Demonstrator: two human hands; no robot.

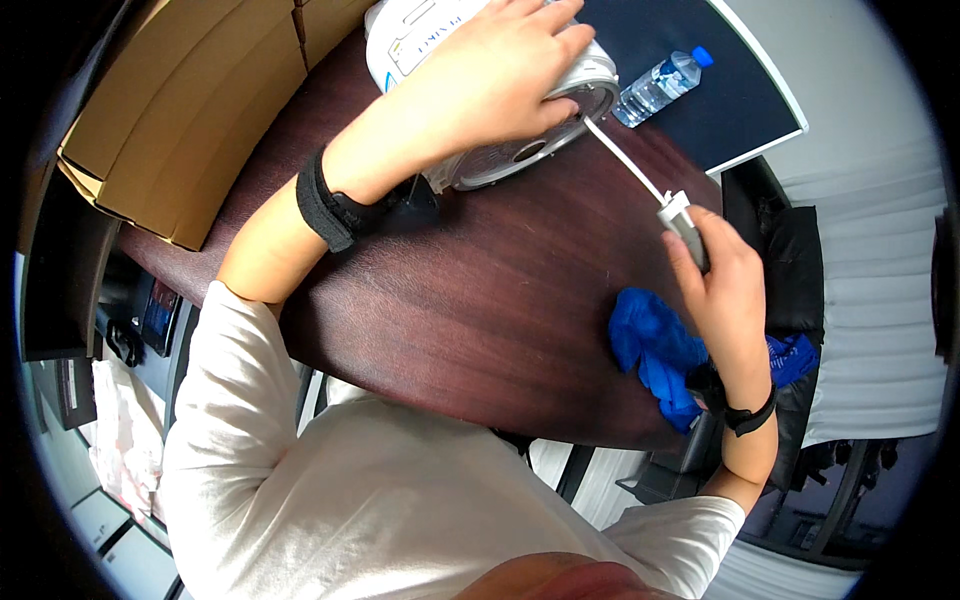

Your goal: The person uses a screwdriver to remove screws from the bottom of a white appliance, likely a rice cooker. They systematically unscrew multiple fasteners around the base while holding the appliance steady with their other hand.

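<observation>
A white rounded appliance point(404, 52) lies on its side at the far edge of the dark wooden table point(470, 290), its clear, ringed round end turned toward me. My left hand point(505, 80) rests over its top and grips it, the thumb at the rim of that end. In my right hand point(722, 275) is a tool with a grey-and-white handle point(683, 228) and a long thin white shaft. The shaft's tip reaches the rim of the clear end near my left thumb; whether it touches I cannot tell. Below the right hand lies a crumpled blue cloth point(652, 340).
A clear water bottle point(660, 88) with a blue cap lies beyond the appliance, by a dark panel with a white edge point(745, 90). Large cardboard boxes point(190, 120) stand at the left. A black seat point(795, 260) and white curtain point(870, 330) are at the right.
</observation>
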